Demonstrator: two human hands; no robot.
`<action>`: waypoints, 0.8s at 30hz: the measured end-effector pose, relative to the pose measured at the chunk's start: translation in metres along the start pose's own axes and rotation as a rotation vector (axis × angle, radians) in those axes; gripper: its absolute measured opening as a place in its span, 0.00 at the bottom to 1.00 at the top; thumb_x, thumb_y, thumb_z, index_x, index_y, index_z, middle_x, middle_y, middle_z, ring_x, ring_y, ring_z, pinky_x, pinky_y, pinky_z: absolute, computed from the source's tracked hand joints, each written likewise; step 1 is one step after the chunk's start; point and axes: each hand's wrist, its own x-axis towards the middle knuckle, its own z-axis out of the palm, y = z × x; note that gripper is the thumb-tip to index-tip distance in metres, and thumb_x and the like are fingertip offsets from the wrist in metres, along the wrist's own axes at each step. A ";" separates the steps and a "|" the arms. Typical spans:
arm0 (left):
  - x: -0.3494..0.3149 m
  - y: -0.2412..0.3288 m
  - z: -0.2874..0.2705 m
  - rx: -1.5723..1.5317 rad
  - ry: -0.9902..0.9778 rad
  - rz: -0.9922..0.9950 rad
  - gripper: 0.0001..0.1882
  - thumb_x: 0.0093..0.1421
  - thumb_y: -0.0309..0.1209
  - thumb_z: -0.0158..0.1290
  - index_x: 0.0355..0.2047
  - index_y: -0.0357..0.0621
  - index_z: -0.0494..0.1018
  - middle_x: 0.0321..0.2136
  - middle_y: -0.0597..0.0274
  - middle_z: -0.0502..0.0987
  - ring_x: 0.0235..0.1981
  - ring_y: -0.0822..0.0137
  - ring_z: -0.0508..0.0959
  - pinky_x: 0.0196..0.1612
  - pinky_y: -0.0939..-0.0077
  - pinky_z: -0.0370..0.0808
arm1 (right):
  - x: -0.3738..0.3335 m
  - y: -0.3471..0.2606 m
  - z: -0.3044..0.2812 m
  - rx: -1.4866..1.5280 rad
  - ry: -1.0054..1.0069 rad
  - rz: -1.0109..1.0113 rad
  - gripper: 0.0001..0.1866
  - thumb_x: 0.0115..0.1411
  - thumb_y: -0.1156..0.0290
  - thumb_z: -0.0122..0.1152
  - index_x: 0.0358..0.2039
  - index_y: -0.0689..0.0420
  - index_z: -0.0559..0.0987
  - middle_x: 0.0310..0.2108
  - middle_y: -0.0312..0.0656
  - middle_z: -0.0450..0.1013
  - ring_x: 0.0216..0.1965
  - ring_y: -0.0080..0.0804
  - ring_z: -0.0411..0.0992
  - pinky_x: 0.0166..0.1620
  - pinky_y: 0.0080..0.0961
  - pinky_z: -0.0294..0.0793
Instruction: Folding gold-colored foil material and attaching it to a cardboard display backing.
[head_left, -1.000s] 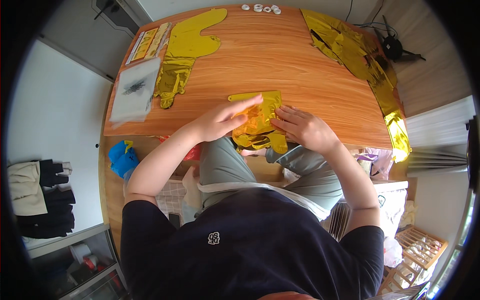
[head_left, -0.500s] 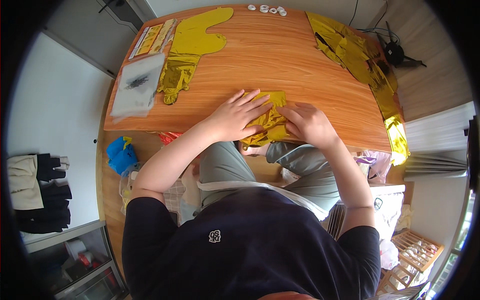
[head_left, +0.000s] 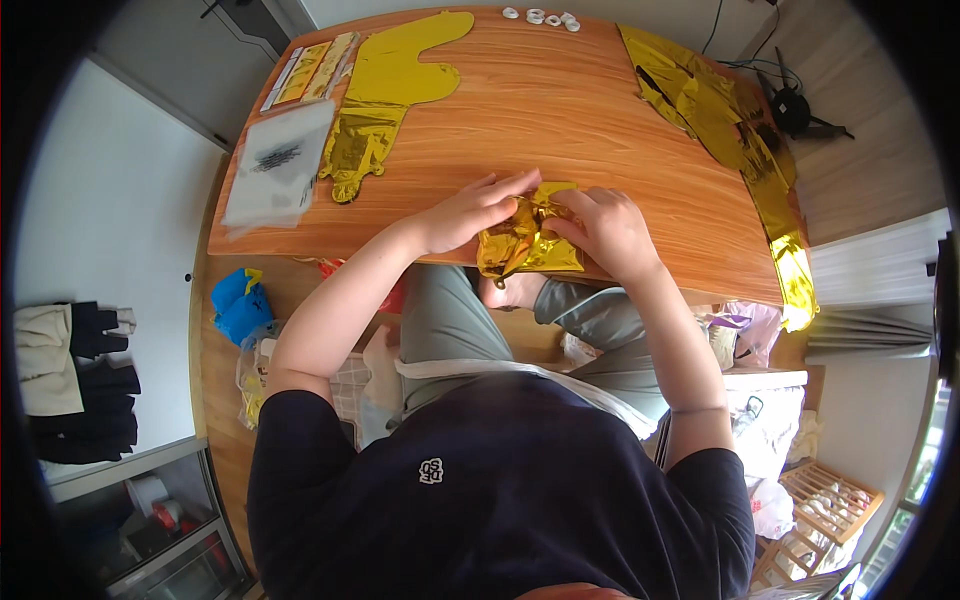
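Observation:
A folded gold foil balloon (head_left: pixel 508 246), flat and creased, lies at the table's near edge, with a small tab hanging just past the edge. My left hand (head_left: pixel 470 212) is at its left side, its fingers together and thumb drawn in, gripping the raised upper part of the foil. On the other side, my right hand (head_left: pixel 612 236) has bent fingers that pinch the foil near its upper right. The fingertips partly cover the folds between the hands.
Further gold foil balloons lie flat at the table's far left (head_left: pixel 400 75) and along its right edge (head_left: pixel 690 90). Clear plastic sleeves (head_left: pixel 275 170) and flat packets (head_left: pixel 310 70) sit at left. Several white tape rolls (head_left: pixel 553 20) stand at the back. A black router-like device (head_left: pixel 790 105) is beyond the right edge.
Both hands lay flatter on the foil before. Its left part is now lifted and folded up, and my left hand has closed in on it while my right fingers have curled.

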 end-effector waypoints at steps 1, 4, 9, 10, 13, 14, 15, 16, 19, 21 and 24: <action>-0.002 0.001 0.003 -0.230 0.057 0.021 0.34 0.78 0.49 0.38 0.78 0.47 0.50 0.77 0.57 0.55 0.79 0.59 0.48 0.78 0.56 0.44 | 0.002 -0.003 0.001 -0.029 -0.005 0.026 0.16 0.61 0.56 0.71 0.44 0.52 0.83 0.29 0.45 0.79 0.34 0.47 0.79 0.41 0.42 0.77; -0.006 0.003 0.006 -0.263 0.128 0.036 0.31 0.77 0.43 0.43 0.76 0.47 0.55 0.75 0.55 0.59 0.77 0.58 0.54 0.76 0.58 0.52 | 0.005 -0.007 0.007 -0.072 0.003 0.089 0.18 0.59 0.56 0.72 0.44 0.52 0.82 0.30 0.45 0.79 0.36 0.47 0.79 0.41 0.42 0.78; -0.018 0.009 0.025 0.483 0.221 0.115 0.23 0.71 0.34 0.53 0.65 0.45 0.73 0.67 0.50 0.71 0.70 0.49 0.67 0.71 0.53 0.65 | 0.003 -0.010 0.013 -0.059 0.076 0.083 0.15 0.58 0.62 0.73 0.42 0.54 0.82 0.33 0.43 0.80 0.39 0.46 0.79 0.43 0.41 0.78; -0.021 0.009 0.032 0.636 0.275 0.165 0.23 0.70 0.35 0.54 0.63 0.43 0.74 0.65 0.49 0.72 0.69 0.47 0.69 0.70 0.49 0.66 | -0.001 -0.012 0.013 -0.079 0.120 0.032 0.13 0.58 0.65 0.73 0.41 0.55 0.82 0.33 0.43 0.80 0.39 0.46 0.78 0.43 0.41 0.78; -0.029 0.015 0.049 0.637 0.337 0.110 0.24 0.69 0.34 0.54 0.62 0.39 0.73 0.64 0.47 0.73 0.69 0.44 0.68 0.70 0.47 0.65 | -0.014 -0.021 0.011 -0.052 0.148 -0.040 0.10 0.58 0.69 0.71 0.40 0.56 0.83 0.35 0.42 0.80 0.40 0.46 0.78 0.45 0.41 0.78; -0.030 0.018 0.054 0.643 0.367 0.074 0.24 0.69 0.34 0.54 0.63 0.38 0.72 0.64 0.47 0.72 0.69 0.43 0.67 0.71 0.47 0.65 | -0.018 -0.024 0.010 -0.012 0.134 -0.056 0.09 0.59 0.71 0.71 0.40 0.57 0.83 0.37 0.43 0.80 0.41 0.46 0.78 0.47 0.41 0.78; -0.032 0.022 0.059 0.667 0.381 0.069 0.25 0.70 0.36 0.53 0.63 0.35 0.71 0.64 0.44 0.71 0.69 0.42 0.66 0.70 0.45 0.65 | -0.021 -0.026 0.010 -0.011 0.133 -0.054 0.09 0.59 0.71 0.71 0.40 0.57 0.83 0.37 0.43 0.80 0.41 0.46 0.78 0.47 0.41 0.78; -0.034 0.027 0.065 0.665 0.379 0.068 0.25 0.70 0.36 0.53 0.63 0.35 0.71 0.64 0.44 0.71 0.69 0.42 0.66 0.70 0.45 0.65 | -0.024 -0.028 0.009 0.021 0.111 -0.035 0.09 0.59 0.72 0.71 0.40 0.58 0.84 0.39 0.43 0.80 0.42 0.47 0.78 0.48 0.41 0.78; -0.035 0.042 0.082 0.697 0.443 -0.050 0.27 0.71 0.40 0.54 0.62 0.33 0.71 0.64 0.41 0.71 0.69 0.42 0.67 0.68 0.46 0.68 | -0.028 -0.024 0.008 0.103 0.067 0.003 0.10 0.58 0.73 0.70 0.41 0.59 0.84 0.44 0.45 0.80 0.46 0.47 0.78 0.50 0.41 0.78; -0.035 0.049 0.090 0.723 0.450 -0.072 0.27 0.70 0.41 0.54 0.62 0.34 0.71 0.64 0.41 0.71 0.69 0.43 0.68 0.68 0.47 0.68 | -0.028 -0.018 0.007 0.158 0.043 0.019 0.10 0.58 0.73 0.70 0.41 0.59 0.85 0.45 0.45 0.79 0.47 0.48 0.78 0.52 0.41 0.78; -0.029 0.076 0.070 0.689 0.335 -0.204 0.26 0.69 0.42 0.56 0.60 0.37 0.74 0.64 0.44 0.72 0.68 0.47 0.69 0.69 0.50 0.68 | -0.025 -0.007 0.002 0.175 0.005 -0.079 0.09 0.58 0.74 0.70 0.39 0.59 0.85 0.45 0.45 0.80 0.48 0.48 0.78 0.51 0.41 0.78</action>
